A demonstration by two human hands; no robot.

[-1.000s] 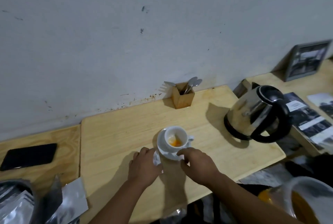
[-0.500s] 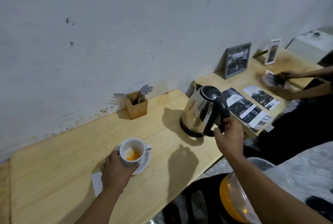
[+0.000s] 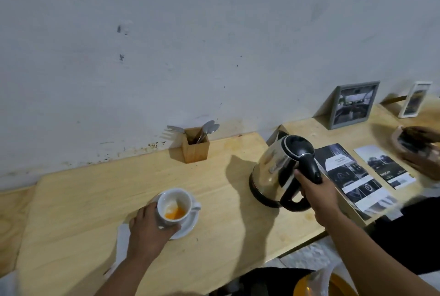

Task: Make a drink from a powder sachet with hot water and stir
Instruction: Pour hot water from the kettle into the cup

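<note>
A white cup with orange powder in its bottom stands on a white saucer on the wooden table. My left hand wraps around the cup's near side. A steel kettle with a black lid and handle stands to the right of the cup. My right hand is closed around the kettle's black handle. A white paper piece, maybe the sachet, lies under my left hand.
A wooden holder with spoons and a fork stands by the wall. Brochures lie right of the kettle, with framed pictures behind. Another person's hands work at the far right. A yellow container sits below the table edge.
My right hand left the saucer, reached right and closed on the kettle handle. My left hand moved onto the cup. The view swung to the right.
</note>
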